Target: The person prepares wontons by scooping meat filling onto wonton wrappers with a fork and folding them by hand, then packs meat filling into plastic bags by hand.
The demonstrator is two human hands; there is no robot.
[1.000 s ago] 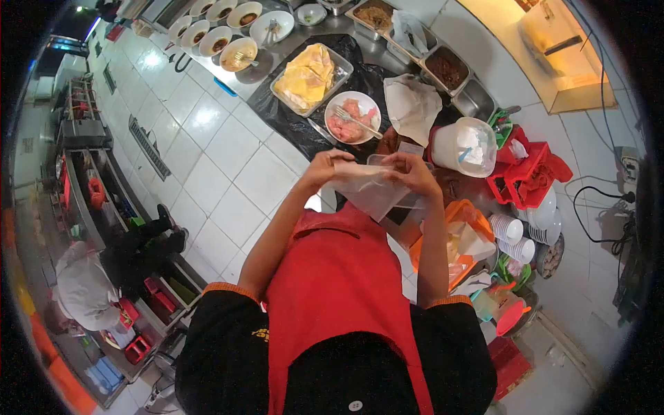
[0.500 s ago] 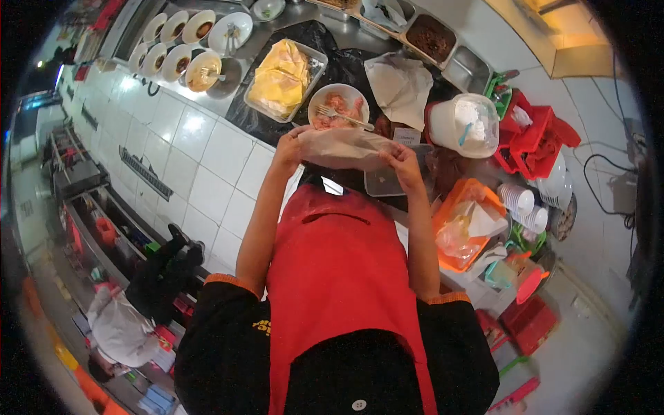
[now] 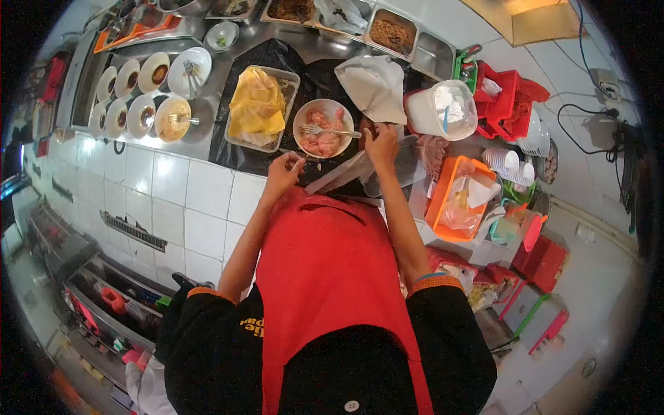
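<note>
A white bowl (image 3: 299,143) of pink minced meat stands on the counter with a fork (image 3: 332,131) lying across it. My left hand (image 3: 283,174) is near the bowl's lower left side, fingers curled together; whatever they hold, if anything, is hidden. My right hand (image 3: 382,146) reaches to the right of the bowl, fingers somewhat apart, over a brownish item that I cannot make out. Between my hands a thin pale sheet (image 3: 342,171) lies slanted at the counter's near edge, above my red apron. Beyond my right hand rests a large whitish paper sheet (image 3: 373,86).
Left of the bowl is a metal tray (image 3: 275,142) with yellow sheets. A white tub (image 3: 420,111) of white powder, red baskets (image 3: 512,97) and an orange basket (image 3: 443,200) stand right. Several sauce bowls (image 3: 153,72) sit left; metal food pans (image 3: 393,33) line the back.
Both hands were holding the pale sheet stretched in front of the bowl. It has come down low between them, and my right hand has moved up beside the bowl. The view has shifted.
</note>
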